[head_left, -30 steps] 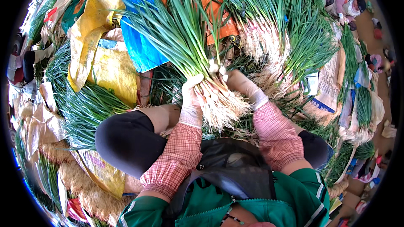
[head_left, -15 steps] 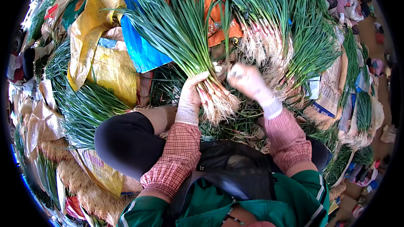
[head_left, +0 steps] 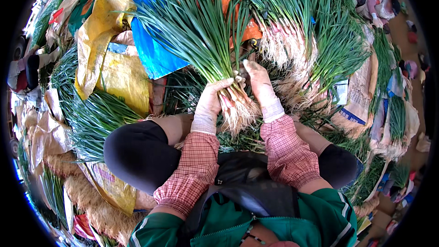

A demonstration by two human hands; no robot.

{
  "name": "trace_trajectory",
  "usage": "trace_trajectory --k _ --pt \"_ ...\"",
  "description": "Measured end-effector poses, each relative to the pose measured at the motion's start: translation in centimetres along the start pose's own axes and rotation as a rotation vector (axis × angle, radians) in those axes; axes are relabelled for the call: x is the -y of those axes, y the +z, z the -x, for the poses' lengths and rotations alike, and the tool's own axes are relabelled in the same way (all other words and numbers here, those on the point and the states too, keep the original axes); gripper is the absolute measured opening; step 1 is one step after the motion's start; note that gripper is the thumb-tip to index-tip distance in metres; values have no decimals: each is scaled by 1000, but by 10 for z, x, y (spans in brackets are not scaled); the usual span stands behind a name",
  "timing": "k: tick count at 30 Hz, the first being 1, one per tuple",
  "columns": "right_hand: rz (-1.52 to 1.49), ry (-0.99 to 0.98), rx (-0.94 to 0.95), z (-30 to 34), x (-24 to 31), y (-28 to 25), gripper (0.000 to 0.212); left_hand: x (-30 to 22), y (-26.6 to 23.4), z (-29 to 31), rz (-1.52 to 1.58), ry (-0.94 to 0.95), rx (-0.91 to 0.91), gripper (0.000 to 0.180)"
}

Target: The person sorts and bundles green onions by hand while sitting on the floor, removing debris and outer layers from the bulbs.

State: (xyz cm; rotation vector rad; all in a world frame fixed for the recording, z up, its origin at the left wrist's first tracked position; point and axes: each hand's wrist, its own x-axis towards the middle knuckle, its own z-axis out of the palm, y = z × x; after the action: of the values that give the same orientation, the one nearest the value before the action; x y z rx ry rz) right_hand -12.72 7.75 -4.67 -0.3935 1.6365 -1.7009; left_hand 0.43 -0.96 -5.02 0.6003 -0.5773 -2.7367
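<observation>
A thick bunch of green onions point(head_left: 208, 50) slants across the middle, leaves pointing away from me and pale roots hanging toward my lap. My left hand point(head_left: 210, 100), in a thin whitish glove, is wrapped round it just above the roots, thumb lying across the stems. Gloved the same way, my right hand point(head_left: 259, 82) presses against the bunch's right side. Its curled fingers are on the stems there, close to my left fingertips. Some of those fingers are hidden behind the stems.
A large heap of green onions point(head_left: 286, 27) lies ahead to the right, roots toward me. Blue sheeting point(head_left: 153, 32) and a yellow woven sack point(head_left: 123, 77) are ahead left. More green onions point(head_left: 103, 121) lie beside my left knee point(head_left: 137, 155). Loose leaves cover the ground between my legs.
My right hand has moved left and in against the bunch; before, it was a little apart, blurred, beside a few upright leaves. Those leaves now rest at the bunch's right side. My left hand keeps its grip.
</observation>
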Motion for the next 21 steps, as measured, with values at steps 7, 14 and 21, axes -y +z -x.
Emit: trace_trajectory --k 7,14,21 --pt "-746 312 32 -21 -42 -22 21 3 0 -3 4 -10 70 36" --pt "968 123 53 -20 40 -20 22 0 5 10 202 29 77 54" --pt "1286 -260 -259 -71 60 -63 22 -10 18 7 304 80 276 55"
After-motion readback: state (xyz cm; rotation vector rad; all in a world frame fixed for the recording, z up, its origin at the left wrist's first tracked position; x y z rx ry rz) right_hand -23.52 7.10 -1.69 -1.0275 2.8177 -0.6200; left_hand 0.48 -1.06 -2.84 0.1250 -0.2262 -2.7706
